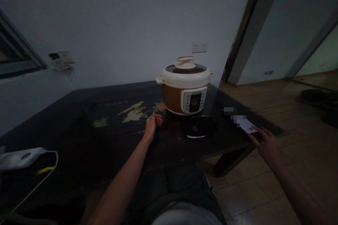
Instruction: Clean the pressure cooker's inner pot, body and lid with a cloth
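Observation:
A cream and brown electric pressure cooker (pixel 185 86) stands upright on a dark table (pixel 79 137), its lid on and its control panel facing me. My left hand (pixel 152 124) reaches over the table just left of the cooker, its fingers loosely curled and holding nothing. My right hand (pixel 266 143) hovers at the table's right edge, fingers stretched out, touching a small white card (pixel 247 125). A flat black round object (pixel 198 127) lies in front of the cooker.
A white device (pixel 19 158) with a white cable (pixel 39 182) lies at the table's left end. Wall sockets (pixel 199 47) sit behind the cooker. Tiled floor and a doorway are to the right. My lap is below the table's edge.

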{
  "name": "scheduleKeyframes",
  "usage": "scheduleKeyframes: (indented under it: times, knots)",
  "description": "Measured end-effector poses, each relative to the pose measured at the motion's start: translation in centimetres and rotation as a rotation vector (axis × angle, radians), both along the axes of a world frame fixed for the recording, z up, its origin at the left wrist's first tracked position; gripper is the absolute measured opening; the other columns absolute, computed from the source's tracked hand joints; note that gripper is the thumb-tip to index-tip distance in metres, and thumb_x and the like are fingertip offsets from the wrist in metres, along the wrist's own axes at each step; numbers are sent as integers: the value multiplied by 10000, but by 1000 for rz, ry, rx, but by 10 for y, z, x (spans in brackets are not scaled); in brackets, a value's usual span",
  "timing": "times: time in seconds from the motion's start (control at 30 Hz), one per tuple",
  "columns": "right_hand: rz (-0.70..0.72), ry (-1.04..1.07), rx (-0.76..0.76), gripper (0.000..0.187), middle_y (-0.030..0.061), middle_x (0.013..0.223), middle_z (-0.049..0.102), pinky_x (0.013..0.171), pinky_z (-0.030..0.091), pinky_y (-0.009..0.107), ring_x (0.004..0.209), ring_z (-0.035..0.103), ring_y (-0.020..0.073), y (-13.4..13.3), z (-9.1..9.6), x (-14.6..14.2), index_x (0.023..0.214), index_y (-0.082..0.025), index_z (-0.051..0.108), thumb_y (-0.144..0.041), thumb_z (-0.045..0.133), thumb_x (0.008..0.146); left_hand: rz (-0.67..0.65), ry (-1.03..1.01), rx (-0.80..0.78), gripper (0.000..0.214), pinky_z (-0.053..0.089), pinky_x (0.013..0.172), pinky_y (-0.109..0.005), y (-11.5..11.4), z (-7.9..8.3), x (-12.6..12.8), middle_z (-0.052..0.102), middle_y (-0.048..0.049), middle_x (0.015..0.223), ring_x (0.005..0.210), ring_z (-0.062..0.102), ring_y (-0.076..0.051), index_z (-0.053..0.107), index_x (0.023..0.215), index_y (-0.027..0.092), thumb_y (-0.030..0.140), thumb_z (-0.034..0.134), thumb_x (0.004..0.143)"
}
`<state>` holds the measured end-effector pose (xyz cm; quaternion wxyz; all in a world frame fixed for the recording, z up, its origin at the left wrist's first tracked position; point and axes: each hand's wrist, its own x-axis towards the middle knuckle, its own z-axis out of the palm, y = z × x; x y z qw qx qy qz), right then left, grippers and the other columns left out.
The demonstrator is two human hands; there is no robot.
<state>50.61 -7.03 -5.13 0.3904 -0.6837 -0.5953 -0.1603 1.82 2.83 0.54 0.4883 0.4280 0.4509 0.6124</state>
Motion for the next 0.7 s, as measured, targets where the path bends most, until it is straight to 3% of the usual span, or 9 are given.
scheduleKeyframes:
  times: [0.43, 0.7]
  knots:
    - [-7, 4, 2, 539, 161, 1319, 527, 870, 493, 515, 1168, 532, 377, -4, 3, -5, 1108, -211, 680, -632, 452, 861, 2, 2, -11, 397, 434, 523, -218, -1, 0, 0, 635, -46, 610, 517, 570, -111, 658, 724, 126, 461, 505, 873]
    - [-6, 52, 12, 636, 179, 1324, 520, 936, 459, 506, 1174, 526, 368, -4, 5, -7, 1225, -187, 626, -667, 477, 835, 7, 2, -20, 382, 430, 518, -219, 0, 1, 0, 626, -44, 598, 513, 567, -112, 653, 715, 125, 421, 486, 887]
